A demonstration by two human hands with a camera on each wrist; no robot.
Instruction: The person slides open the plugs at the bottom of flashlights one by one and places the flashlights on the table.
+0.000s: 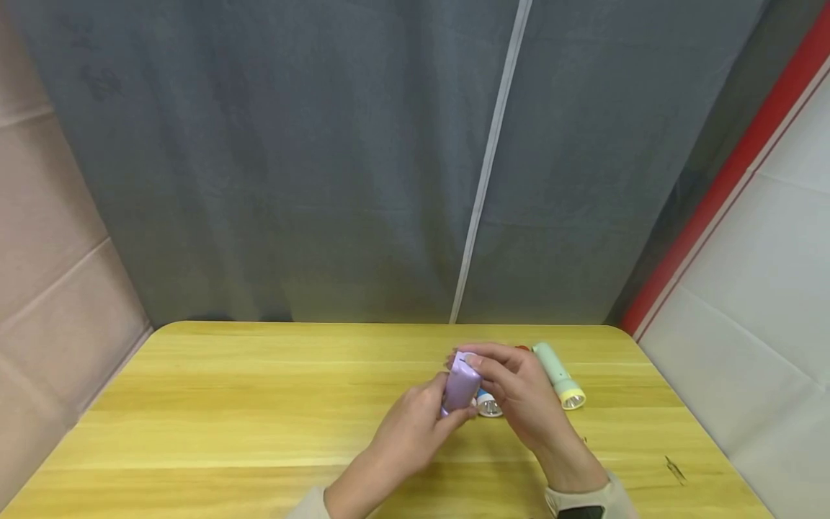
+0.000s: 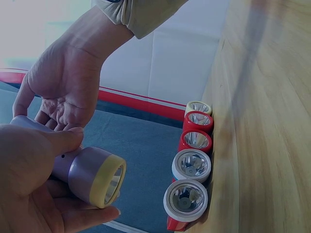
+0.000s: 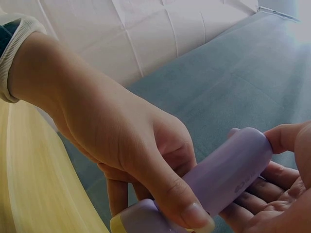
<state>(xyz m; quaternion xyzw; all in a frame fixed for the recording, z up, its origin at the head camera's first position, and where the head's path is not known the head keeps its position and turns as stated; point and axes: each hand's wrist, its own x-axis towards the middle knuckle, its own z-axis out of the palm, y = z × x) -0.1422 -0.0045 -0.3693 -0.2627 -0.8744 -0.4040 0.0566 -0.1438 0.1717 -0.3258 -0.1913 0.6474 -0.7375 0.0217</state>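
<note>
A lilac flashlight (image 1: 461, 383) with a yellow-rimmed head is held between both hands above the table. My left hand (image 1: 415, 417) grips its body; in the left wrist view the thumb lies across the lilac flashlight (image 2: 87, 170) close behind the head. At the tail end, my right hand (image 1: 519, 389) pinches the body between thumb and fingers. In the right wrist view the left hand (image 3: 121, 131) wraps the head end, while the right hand (image 3: 291, 194) touches the tail of the lilac flashlight (image 3: 228, 170), where a small printed mark shows.
A mint flashlight (image 1: 554, 371) lies behind the right hand, beside a blue-and-white flashlight (image 1: 489, 405). Several flashlights form a row in the left wrist view, including a red flashlight (image 2: 196, 140). A small dark thin object (image 1: 675, 470) lies at the table's right. A grey curtain (image 1: 292, 158) hangs behind.
</note>
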